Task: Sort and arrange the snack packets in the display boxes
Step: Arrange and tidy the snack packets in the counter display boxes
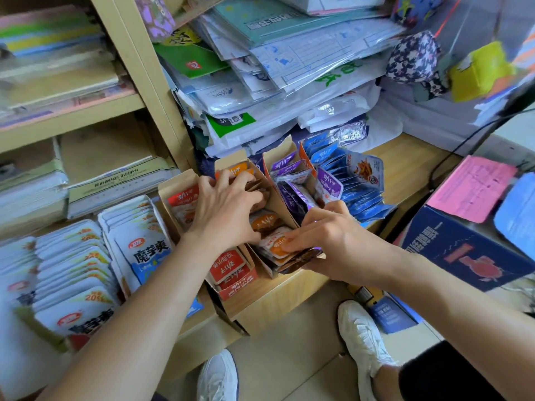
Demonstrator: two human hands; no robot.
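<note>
Orange box (276, 195), on the table (405, 175) near its front edge, between red box (181, 182) and purple box (278, 157); step in hand appears to be squaring up the orange packets (265, 220) inside it. Left grip (225, 209), fingers spread and bent, clasps the back part of the row, while right grip (327, 235), fingers curled, pinches the front packets at the box's near end. Next move likely calls for closing the row upright and seating the front packets without buckling the cardboard wall.

shelf unit (139, 68): beige, left side, holding stacked paper goods | bench (411, 172): light wood grain, paper stacks (304, 68) piled along its back edge | floor (304, 366): pale tiles | light: bright, even
</note>
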